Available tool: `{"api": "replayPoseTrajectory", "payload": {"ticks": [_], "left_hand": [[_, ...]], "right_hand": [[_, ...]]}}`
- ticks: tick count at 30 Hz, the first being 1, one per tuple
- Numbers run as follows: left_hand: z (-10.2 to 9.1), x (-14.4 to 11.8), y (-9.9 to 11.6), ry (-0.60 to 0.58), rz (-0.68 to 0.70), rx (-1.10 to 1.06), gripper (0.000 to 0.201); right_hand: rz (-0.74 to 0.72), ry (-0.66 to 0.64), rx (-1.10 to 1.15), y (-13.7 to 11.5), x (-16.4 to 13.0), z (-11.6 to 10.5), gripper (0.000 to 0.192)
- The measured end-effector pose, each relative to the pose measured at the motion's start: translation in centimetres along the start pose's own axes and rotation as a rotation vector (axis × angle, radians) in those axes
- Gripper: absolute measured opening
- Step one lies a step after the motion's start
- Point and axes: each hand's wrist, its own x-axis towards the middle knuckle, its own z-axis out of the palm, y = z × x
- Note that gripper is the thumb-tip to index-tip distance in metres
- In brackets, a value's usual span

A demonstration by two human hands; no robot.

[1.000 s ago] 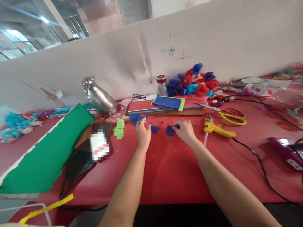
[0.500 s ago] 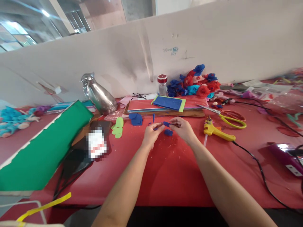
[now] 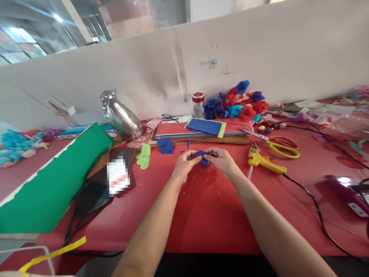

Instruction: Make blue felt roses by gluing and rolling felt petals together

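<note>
A small piece of blue crepe paper (image 3: 201,153) is pinched between my two hands above the red tabletop. My left hand (image 3: 183,165) grips its left side with thumb and fingers closed. On its right side, my right hand (image 3: 224,161) holds it the same way. Just below the fingertips lies another blue paper piece (image 3: 205,163), partly hidden behind the held one. Several blue cut-outs (image 3: 165,146) and light green rounded cut-outs (image 3: 143,157) lie to the left. A thin blue strip (image 3: 188,144) stands up beyond my left fingers.
A yellow glue gun (image 3: 266,163) and scissors (image 3: 284,149) lie right. Behind are stacked paper sheets (image 3: 173,129), a lidded jar (image 3: 198,105), paper flowers (image 3: 238,102) and a steel jug (image 3: 122,117). At left are a green sheet (image 3: 57,181) and a black pouch (image 3: 93,192).
My hands have come closer together, and both now grip the blue paper, which earlier sat mainly in my right fingers. It now spreads flatter between the fingertips.
</note>
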Motion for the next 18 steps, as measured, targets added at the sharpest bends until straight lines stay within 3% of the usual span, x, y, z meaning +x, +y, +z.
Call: {"api": "replayPoseTrajectory", "payload": {"ticks": [3, 6, 10, 13, 15, 18], "left_hand": [[0.0, 0.1, 0.0, 0.006, 0.001, 0.011, 0.019], [-0.2, 0.2, 0.0, -0.02, -0.041, 0.035, 0.017], [-0.4, 0.0, 0.0, -0.069, -0.124, 0.147, 0.015], [-0.2, -0.3, 0.0, -0.143, -0.17, 0.233, 0.015], [0.0, -0.6, 0.1, -0.201, -0.187, 0.266, 0.014], [0.3, -1.0, 0.3, -0.231, -0.194, 0.317, 0.008]], "right_hand": [[-0.015, 0.038, -0.089, -0.4, -0.2, 0.2, 0.018], [-0.044, 0.144, -0.308, -1.4, -1.2, -1.2, 0.016], [-0.079, 0.33, -0.758, -2.4, -3.9, -6.8, 0.02], [0.022, 0.445, -1.198, -1.9, -6.1, -11.7, 0.034], [0.166, 0.424, -1.366, -1.3, -7.0, -13.8, 0.037], [0.193, 0.319, -1.467, -0.4, -7.3, -14.9, 0.037]]}}
